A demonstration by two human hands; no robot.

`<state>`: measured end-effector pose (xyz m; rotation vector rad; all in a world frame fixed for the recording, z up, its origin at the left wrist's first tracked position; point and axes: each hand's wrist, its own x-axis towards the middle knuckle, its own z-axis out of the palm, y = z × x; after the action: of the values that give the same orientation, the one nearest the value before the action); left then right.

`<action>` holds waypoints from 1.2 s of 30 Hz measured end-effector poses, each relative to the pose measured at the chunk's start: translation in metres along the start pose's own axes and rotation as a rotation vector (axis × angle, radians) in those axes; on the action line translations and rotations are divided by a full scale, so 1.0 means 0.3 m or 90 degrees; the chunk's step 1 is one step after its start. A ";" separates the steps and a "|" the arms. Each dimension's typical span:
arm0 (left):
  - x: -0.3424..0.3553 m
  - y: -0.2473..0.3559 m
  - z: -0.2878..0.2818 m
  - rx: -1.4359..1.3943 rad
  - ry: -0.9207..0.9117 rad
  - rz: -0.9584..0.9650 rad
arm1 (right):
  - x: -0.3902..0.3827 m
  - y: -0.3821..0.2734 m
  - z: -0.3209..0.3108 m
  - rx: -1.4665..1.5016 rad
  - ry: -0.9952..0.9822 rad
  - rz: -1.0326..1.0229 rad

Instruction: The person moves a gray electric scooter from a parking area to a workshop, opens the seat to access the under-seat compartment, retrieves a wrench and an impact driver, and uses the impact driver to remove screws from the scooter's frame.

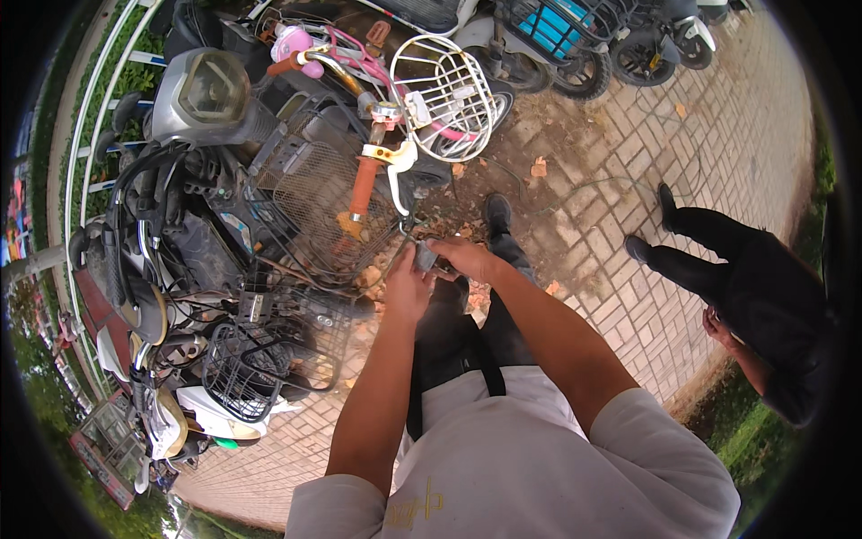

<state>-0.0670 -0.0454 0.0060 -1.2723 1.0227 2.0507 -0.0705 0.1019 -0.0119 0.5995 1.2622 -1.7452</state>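
Note:
My left hand (409,286) and my right hand (465,260) meet in front of my legs, fingers closed around a small grey blocky piece (426,258). What kind of thing it is cannot be made out. Just beyond my fingers is the tip of a white brake lever (395,184). That lever belongs to a pink child's bicycle (346,54) with an orange handlebar grip (364,187) and a white wire basket (446,99). A thin dark cable or wire end (406,222) shows between the lever and my hands; whether it touches the piece is unclear.
Parked scooters with dark wire baskets (242,373) crowd the left side, along a white railing (81,171). More scooters (579,72) stand at the top. A person in dark clothes (763,278) is on the brick paving (628,332) to the right. Dry leaves (539,167) lie about.

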 end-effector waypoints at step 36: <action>0.125 -0.094 -0.038 0.248 0.037 0.070 | -0.594 0.341 -0.628 0.122 0.652 -0.239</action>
<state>-0.0563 -0.0369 -0.0402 -1.0957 1.4630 1.7811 0.0867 0.3314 0.0067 1.5800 1.9873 -1.9238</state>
